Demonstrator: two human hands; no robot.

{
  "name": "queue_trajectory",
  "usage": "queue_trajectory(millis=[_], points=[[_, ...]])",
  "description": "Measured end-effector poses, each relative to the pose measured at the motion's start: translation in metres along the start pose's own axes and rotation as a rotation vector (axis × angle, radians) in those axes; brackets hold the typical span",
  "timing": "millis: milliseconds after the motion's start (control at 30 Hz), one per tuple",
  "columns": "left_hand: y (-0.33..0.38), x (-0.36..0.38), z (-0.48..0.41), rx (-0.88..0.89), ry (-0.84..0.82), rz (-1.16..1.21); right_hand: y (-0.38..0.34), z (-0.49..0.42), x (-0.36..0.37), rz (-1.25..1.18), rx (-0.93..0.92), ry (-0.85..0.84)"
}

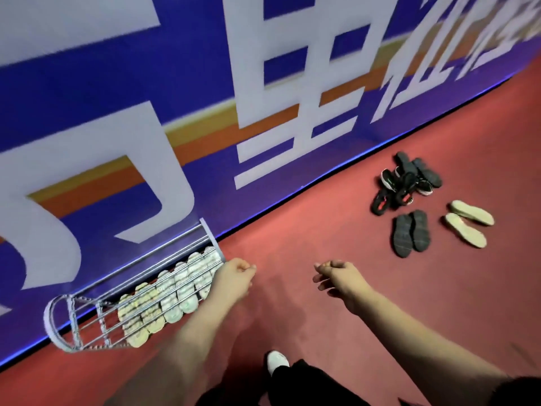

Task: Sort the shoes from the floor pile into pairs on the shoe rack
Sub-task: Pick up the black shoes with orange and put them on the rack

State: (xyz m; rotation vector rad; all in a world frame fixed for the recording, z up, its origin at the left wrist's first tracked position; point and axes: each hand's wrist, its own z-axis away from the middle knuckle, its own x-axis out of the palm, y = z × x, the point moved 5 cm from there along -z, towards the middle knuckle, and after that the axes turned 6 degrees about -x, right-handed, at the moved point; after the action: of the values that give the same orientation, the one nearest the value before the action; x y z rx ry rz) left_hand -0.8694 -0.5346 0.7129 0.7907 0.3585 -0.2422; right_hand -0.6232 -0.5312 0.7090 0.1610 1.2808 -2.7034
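A grey wire shoe rack point(87, 306) stands against the blue wall at the lower left, with several pale shoes point(172, 294) lined up on a shelf. My left hand point(234, 276) hangs beside the rack's right end, fingers loosely curled and holding nothing. My right hand point(336, 273) hovers over the red floor, also loosely curled and holding nothing. At the right lies a heap of black sneakers point(407, 183). Two dark shoes point(409, 232) lie sole up in front of it, and two beige shoes point(468, 224) lie sole up to their right.
The blue wall point(205, 112) with large white lettering runs along the far side. Red floor point(322, 218) stretches between the rack and the shoe pile. My own white shoe point(276, 361) and dark trouser leg show at the bottom.
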Motion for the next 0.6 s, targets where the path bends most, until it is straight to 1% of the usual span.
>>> queue_trajectory(millis=[33, 100, 200, 300, 367, 433, 533, 600], points=[[0.000, 0.001, -0.001, 0.001, -0.004, -0.010, 0.001, -0.001, 0.000, 0.002, 0.001, -0.002], [0.029, 0.013, 0.011, 0.075, -0.044, -0.071, -0.009, 0.014, -0.024, -0.062, -0.033, 0.078], [0.035, 0.021, 0.012, 0.113, -0.074, -0.065, -0.016, 0.018, -0.030, -0.054, -0.045, 0.090], [0.052, 0.032, 0.015, 0.162, -0.126, -0.135, -0.016, 0.042, -0.046, -0.130, -0.054, 0.179], [0.066, 0.042, 0.017, 0.202, -0.160, -0.142, -0.013, 0.056, -0.061, -0.194, -0.053, 0.251], [0.078, 0.064, 0.019, 0.238, -0.209, -0.158, -0.009, 0.069, -0.081, -0.240, -0.055, 0.318], [0.091, 0.095, 0.028, 0.259, -0.258, -0.178, 0.000, 0.085, -0.107, -0.287, -0.048, 0.371], [0.106, 0.128, 0.037, 0.285, -0.299, -0.221, 0.011, 0.094, -0.137, -0.328, -0.045, 0.410]])
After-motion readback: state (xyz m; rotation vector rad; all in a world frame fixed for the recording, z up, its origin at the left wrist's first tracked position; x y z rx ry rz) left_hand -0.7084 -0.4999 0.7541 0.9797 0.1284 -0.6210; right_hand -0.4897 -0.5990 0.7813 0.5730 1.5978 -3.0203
